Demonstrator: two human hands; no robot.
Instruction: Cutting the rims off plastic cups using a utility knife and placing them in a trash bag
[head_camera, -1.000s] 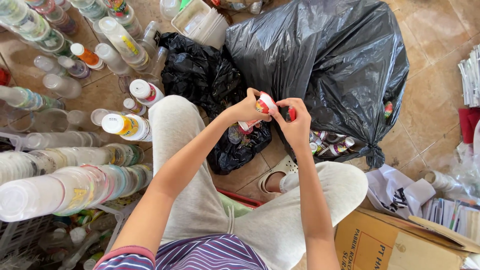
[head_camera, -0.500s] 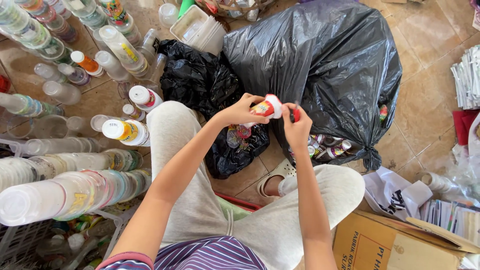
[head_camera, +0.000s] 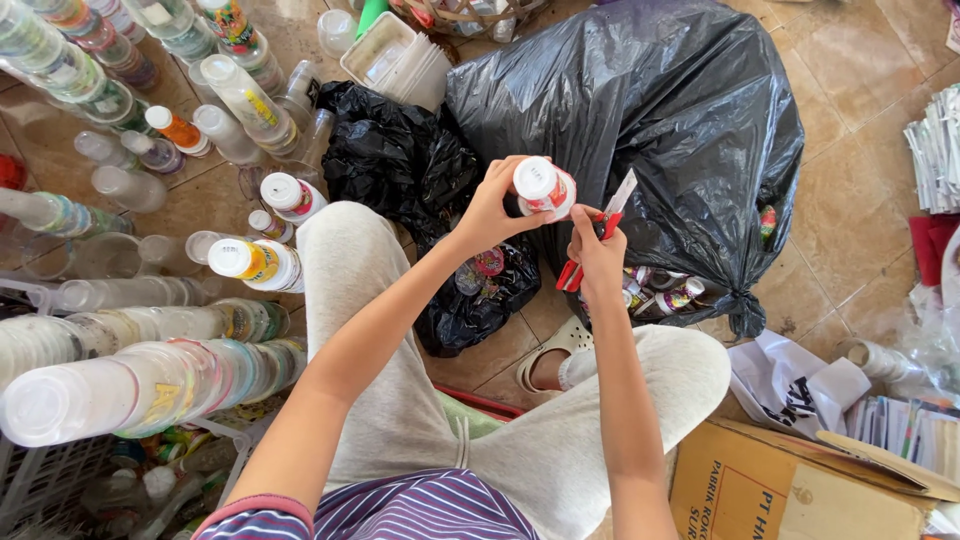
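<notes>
My left hand (head_camera: 490, 210) holds a small white plastic bottle (head_camera: 545, 187) with a red label, its base turned toward me, above my knees. My right hand (head_camera: 598, 252) grips a red-handled utility knife (head_camera: 600, 228), its blade pointing up beside the bottle. Both hands are raised in front of a large black rubbish bag (head_camera: 650, 120). I am seated, with grey trousers over both legs.
Stacks of nested clear plastic cups (head_camera: 140, 385) lie to the left, with several bottles (head_camera: 255, 262) standing on the tiled floor. A smaller black bag (head_camera: 400, 165) lies between my legs. A cardboard box (head_camera: 780, 480) sits at lower right, paper stacks (head_camera: 935, 150) at far right.
Both hands have stayed together over the knees. The bottle has been turned in my left hand, and the knife blade now shows beside it.
</notes>
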